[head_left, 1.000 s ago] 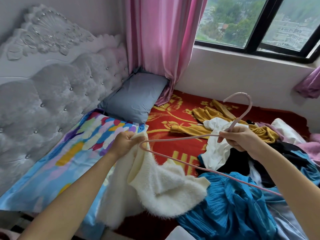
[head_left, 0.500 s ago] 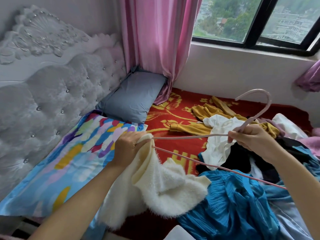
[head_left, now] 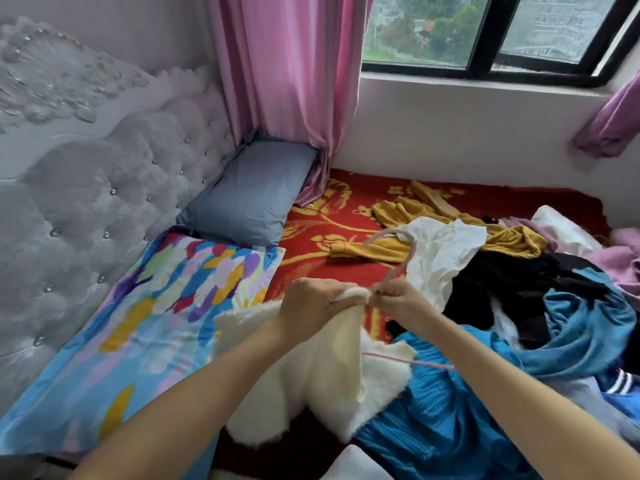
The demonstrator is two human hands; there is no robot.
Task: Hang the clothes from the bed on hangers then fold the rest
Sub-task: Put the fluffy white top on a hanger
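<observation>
As the hands meet, the right hand (head_left: pixel 401 303), gripping the pink hanger (head_left: pixel 412 249) at its neck, has fed it into the cream sweater (head_left: pixel 329 375) the left hand (head_left: pixel 311 306) clutches.

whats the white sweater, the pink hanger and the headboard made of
The white sweater looks like a fuzzy knit, perhaps acrylic or mohair-type yarn, going by its hairy matte pile. The pink hanger is a thin rod with a dull surface, probably coated or flocked wire. The headboard seems to be grey velvety fabric, tufted with shiny crystal-like studs.
</observation>
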